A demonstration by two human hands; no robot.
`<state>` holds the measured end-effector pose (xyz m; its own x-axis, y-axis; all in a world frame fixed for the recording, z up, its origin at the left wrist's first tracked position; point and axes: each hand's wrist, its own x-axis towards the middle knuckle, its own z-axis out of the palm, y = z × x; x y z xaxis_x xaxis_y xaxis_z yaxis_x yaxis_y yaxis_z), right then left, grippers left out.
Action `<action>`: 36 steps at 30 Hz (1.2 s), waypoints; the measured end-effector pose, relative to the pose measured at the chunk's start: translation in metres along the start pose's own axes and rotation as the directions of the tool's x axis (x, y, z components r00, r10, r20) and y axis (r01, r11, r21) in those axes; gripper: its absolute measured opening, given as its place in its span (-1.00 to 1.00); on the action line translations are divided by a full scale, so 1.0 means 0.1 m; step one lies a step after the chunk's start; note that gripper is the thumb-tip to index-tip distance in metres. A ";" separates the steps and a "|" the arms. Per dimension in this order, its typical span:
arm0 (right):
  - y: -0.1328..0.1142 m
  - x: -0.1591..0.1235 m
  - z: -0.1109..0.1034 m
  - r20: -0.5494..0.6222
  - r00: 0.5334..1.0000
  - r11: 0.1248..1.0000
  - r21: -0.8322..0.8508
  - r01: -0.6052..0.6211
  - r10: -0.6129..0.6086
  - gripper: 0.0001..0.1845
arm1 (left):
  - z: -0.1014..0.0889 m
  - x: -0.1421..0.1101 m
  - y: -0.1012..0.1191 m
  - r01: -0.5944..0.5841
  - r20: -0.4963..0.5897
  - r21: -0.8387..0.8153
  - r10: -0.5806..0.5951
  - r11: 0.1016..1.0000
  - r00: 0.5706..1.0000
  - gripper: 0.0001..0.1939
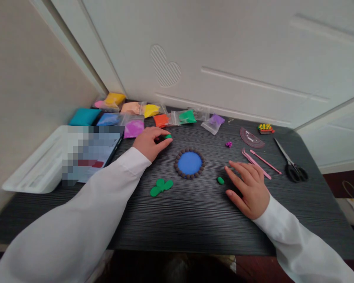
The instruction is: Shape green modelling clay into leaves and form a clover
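My left hand [151, 143] rests at the back of the table, its thumb and fingers closed round a lump of green clay [168, 136] that is partly hidden. Fingers apart, my right hand [247, 188] holds nothing and hovers over or touches the tabletop. Just left of its fingertips lies a small green clay oval [221, 180]. Between the hands is a flat blue clay disc [190, 163] edged with a ring of brown clay balls [177, 169]. Nearer to me, flat green clay leaves [161, 187] lie joined together.
Bags of coloured clay [135, 127] line the back. At left are a white tray [32, 173] and a blurred tablet [97, 153]. To the right lie pink tweezers [256, 163], a pink stick [265, 161], a protractor [250, 137], scissors [290, 163], purple clay [229, 144] and a flower piece [266, 129].
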<state>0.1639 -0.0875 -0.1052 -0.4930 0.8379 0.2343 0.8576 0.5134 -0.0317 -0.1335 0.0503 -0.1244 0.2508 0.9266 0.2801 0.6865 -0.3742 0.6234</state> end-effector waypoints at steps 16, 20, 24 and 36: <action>-0.12 -0.02 0.02 0.169 0.985 0.996 0.065 -0.059 0.047 -0.32 | 0.00 0.00 -0.02 -0.074 0.062 0.226 0.062 0.971 0.996 -0.70; -0.11 0.00 -0.05 0.224 0.975 0.998 0.066 -0.011 -0.004 -0.34 | 0.01 0.01 -0.04 -0.079 0.041 0.208 0.072 0.975 0.997 -0.71; -0.16 0.00 -0.09 0.238 0.967 0.993 0.097 0.066 -0.087 -0.35 | 0.02 0.00 -0.04 -0.095 0.036 0.197 0.090 0.976 0.995 -0.72; -0.15 0.00 -0.05 0.189 0.982 1.000 0.027 -0.012 0.006 -0.35 | 0.02 0.00 -0.04 -0.094 0.024 0.179 0.092 0.979 0.996 -0.73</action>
<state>0.1514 -0.0962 -0.0996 -0.5065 0.8610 0.0466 0.8589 0.5086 -0.0608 -0.1347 0.0520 -0.1287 0.3286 0.8891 0.3186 0.7711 -0.4474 0.4531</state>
